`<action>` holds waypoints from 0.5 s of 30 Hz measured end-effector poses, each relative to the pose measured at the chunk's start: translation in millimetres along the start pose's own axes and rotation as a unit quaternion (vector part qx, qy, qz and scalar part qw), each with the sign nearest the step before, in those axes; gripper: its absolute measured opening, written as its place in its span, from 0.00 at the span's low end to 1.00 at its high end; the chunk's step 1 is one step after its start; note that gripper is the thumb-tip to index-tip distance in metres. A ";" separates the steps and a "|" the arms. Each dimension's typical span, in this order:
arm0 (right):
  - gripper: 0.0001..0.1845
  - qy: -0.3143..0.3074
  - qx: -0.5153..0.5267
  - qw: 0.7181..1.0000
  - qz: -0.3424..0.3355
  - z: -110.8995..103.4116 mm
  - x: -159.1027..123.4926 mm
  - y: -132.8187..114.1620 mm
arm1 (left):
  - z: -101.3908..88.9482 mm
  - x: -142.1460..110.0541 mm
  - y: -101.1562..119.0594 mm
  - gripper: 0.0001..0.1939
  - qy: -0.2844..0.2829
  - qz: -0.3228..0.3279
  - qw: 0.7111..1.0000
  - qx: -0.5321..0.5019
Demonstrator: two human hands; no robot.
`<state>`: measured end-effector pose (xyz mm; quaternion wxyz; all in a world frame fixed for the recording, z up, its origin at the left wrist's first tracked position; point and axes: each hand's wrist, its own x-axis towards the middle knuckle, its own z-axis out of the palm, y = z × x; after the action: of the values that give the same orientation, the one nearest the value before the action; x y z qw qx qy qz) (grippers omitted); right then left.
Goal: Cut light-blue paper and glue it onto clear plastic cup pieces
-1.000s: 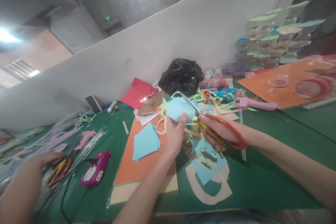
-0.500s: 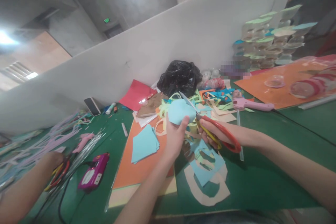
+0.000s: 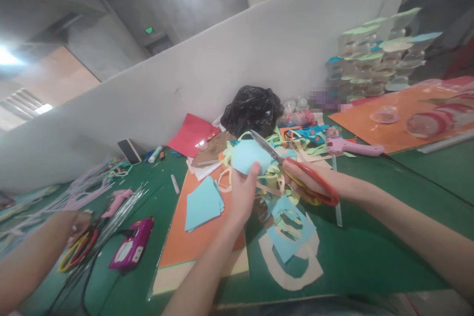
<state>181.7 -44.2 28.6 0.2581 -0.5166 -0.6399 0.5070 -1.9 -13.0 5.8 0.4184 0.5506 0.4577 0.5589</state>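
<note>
A rounded piece of light-blue paper point(image 3: 249, 157) is pinched in my left hand point(image 3: 245, 188), the thumb lying over its lower edge. My right hand point(image 3: 298, 177) grips scissors point(image 3: 314, 183) with red and yellow handles. Their blades point up and left, close along the right edge of the paper. Under my hands lies a heap of paper scraps point(image 3: 276, 180) in green, yellow and blue. A stack of light-blue paper sheets point(image 3: 203, 203) rests on orange card point(image 3: 177, 242) left of my left hand.
Another person's hand point(image 3: 76, 222) is at the left, by a second pair of scissors point(image 3: 78, 252). A pink glue gun point(image 3: 355, 148) with a cord lies right; another point(image 3: 117, 201) lies left, near a magenta pack point(image 3: 132, 244). A black plastic bag point(image 3: 253, 108) sits against the partition.
The blue paper and my left hand have shifted slightly left. My scissors' handles have come closer together. The other person's hand at the left has moved a little.
</note>
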 end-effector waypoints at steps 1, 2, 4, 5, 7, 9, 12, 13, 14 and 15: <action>0.33 -0.017 -0.008 1.000 -0.019 -1.8 -2.7 0.1 | -0.2 0.7 -1.1 0.25 0.008 -0.004 1.000 -0.006; 0.31 -0.035 -0.011 0.999 -0.033 -3.3 -5.2 -0.2 | -0.5 1.4 -2.2 0.24 0.012 -0.008 1.000 -0.011; 0.30 -0.060 -0.019 0.997 -0.035 -5.1 -9.1 -2.2 | -0.9 2.5 -4.1 0.23 0.012 -0.011 1.000 -0.022; 0.30 -0.066 -0.025 0.997 -0.029 -5.4 -10.3 -3.6 | -1.2 2.9 -4.8 0.23 0.010 -0.011 1.000 -0.025; 0.31 -0.066 -0.035 0.997 -0.016 -5.3 -10.6 -6.3 | -1.8 3.6 -5.8 0.21 0.008 -0.008 1.000 -0.029; 0.32 -0.053 -0.045 0.998 -0.008 -4.5 -8.7 -7.1 | -3.1 4.5 -6.0 0.18 0.010 -0.006 1.000 -0.029; 0.34 -0.032 -0.050 0.998 0.002 -2.7 -3.4 -3.1 | -6.2 5.9 -5.1 0.16 0.022 -0.018 0.999 -0.022; 0.35 -0.031 -0.048 0.998 0.008 -1.9 -1.6 -0.8 | -7.2 6.3 -4.6 0.15 0.025 -0.022 0.999 -0.019; 0.36 -0.029 -0.043 0.999 0.015 -1.0 0.0 1.4 | -8.0 6.6 -4.0 0.14 0.026 -0.026 0.999 -0.018; 0.37 -0.026 -0.034 0.999 0.022 0.0 1.3 3.4 | -8.6 6.9 -3.5 0.14 0.024 -0.028 0.999 -0.017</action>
<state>182.5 -43.2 25.2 0.2126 -0.5252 -0.6518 0.5041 -10.9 -5.9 4.2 0.4321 0.5163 0.4731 0.5682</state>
